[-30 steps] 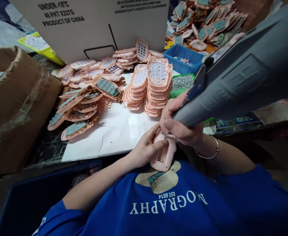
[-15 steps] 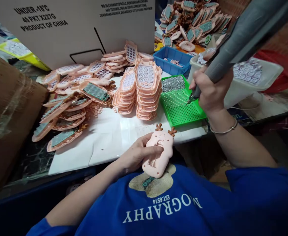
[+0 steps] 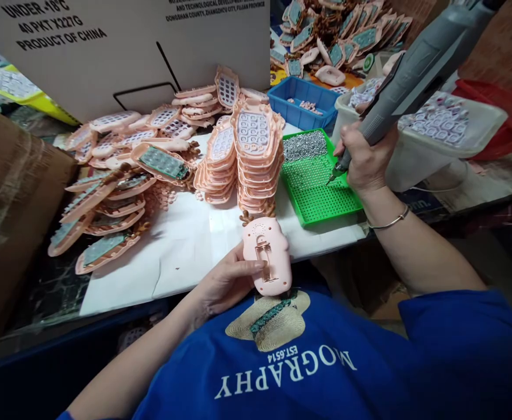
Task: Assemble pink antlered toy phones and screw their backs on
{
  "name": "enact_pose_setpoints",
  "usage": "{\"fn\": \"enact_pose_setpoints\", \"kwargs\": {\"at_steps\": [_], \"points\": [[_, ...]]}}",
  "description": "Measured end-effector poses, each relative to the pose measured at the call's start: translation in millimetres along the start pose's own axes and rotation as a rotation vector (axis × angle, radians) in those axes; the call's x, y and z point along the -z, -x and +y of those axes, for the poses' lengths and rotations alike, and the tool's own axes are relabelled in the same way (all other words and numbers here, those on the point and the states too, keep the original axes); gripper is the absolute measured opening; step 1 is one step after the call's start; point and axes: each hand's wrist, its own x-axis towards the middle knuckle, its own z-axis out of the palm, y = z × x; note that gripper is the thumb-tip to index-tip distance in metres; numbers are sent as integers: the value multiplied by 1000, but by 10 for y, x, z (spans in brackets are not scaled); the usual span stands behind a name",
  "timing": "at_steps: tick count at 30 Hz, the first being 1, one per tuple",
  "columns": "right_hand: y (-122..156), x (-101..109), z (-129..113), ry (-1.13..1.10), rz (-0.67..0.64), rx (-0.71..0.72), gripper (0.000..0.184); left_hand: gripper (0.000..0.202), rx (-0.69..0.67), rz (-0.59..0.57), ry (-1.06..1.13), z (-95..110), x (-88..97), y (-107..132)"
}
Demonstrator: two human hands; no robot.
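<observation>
My left hand (image 3: 223, 280) is closed round a pink toy-phone casing (image 3: 267, 255), back side up, held just over the table's front edge near my chest. My right hand (image 3: 365, 157) grips a grey electric screwdriver (image 3: 417, 67). Its tip touches down on the green perforated screw tray (image 3: 326, 195), which holds a heap of small silver screws (image 3: 304, 146) at its far end.
Two stacks of pink keypad shells (image 3: 256, 157) stand left of the tray. Loose casings with circuit boards (image 3: 120, 192) spread over the white tabletop (image 3: 186, 245). A blue bin (image 3: 304, 108), a white tub (image 3: 435, 140), a cardboard box (image 3: 129, 46) and a brown carton (image 3: 11, 198) surround them.
My right hand lifted the screwdriver off the casing and swung it right to the green tray. My left hand turned the casing and kept it near my chest.
</observation>
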Motion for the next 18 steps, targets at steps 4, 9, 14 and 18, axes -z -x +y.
{"fn": "enact_pose_setpoints", "kwargs": {"at_steps": [4, 9, 14, 18], "points": [[17, 5, 26, 24, 4, -19, 34, 46, -56, 56, 34, -1, 44, 46], [-4, 2, 83, 12, 36, -27, 40, 50, -95, 123, 27, -17, 55, 57], [-35, 41, -35, -10, -49, -33, 32, 56, -132, 172, -21, -9, 59, 71], [42, -76, -357, -73, -98, -47, 29, 58, -241, 312, -6, -2, 16, 65]]}}
